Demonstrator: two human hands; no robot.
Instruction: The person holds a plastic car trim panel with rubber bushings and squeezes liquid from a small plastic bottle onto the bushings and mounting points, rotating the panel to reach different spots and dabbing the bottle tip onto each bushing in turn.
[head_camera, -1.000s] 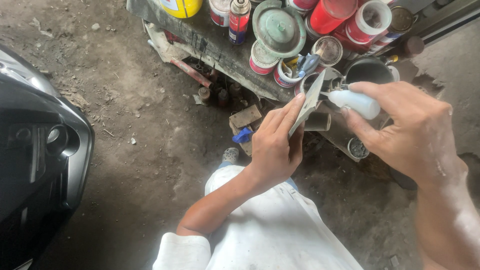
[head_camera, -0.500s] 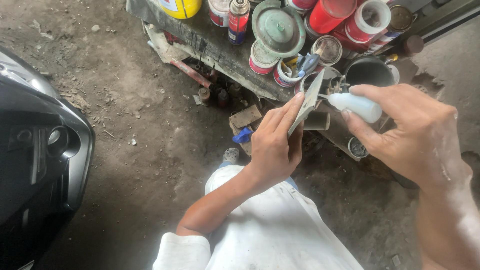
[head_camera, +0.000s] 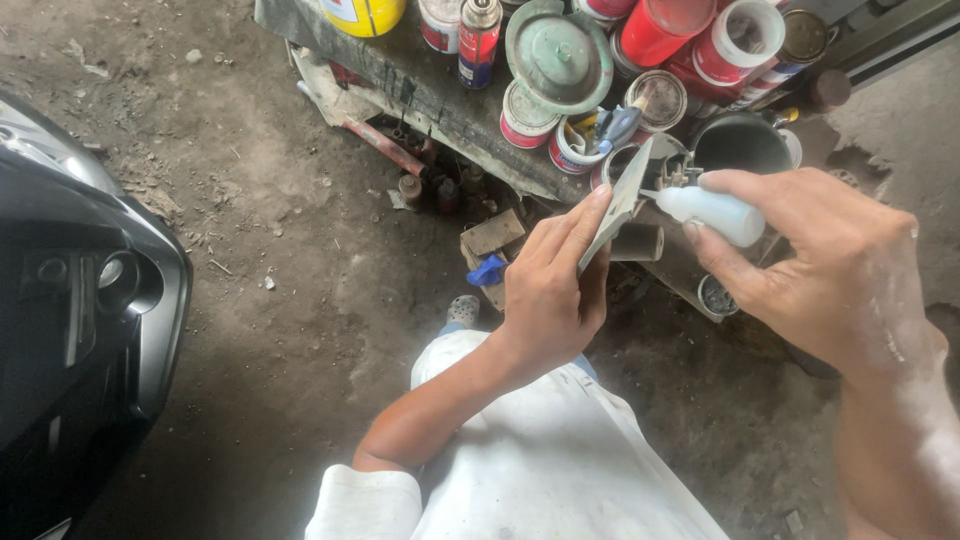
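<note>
Two bare hands work over the person's white-clad lap: the left hand (head_camera: 548, 290) pinches a thin, flat grey blade-like scraper (head_camera: 618, 203) by its lower edge, fingers closed along it, and it looks light and stiff, best held low, clear of its upper working edge. The right hand (head_camera: 820, 265) wraps a small, soft white plastic squeeze bottle (head_camera: 712, 210), nozzle touching the blade; it likely yields under pressure. Beyond stands a dirty bench (head_camera: 440, 95) crowded with paint tins.

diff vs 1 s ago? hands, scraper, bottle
Almost nothing changed. The right hand holds the small white squeeze bottle with its tip at the flat scraper blade, as before; it has at most edged slightly nearer. The left hand keeps its grip on the blade. Paint cans and black vehicle panel unmoved.
</note>
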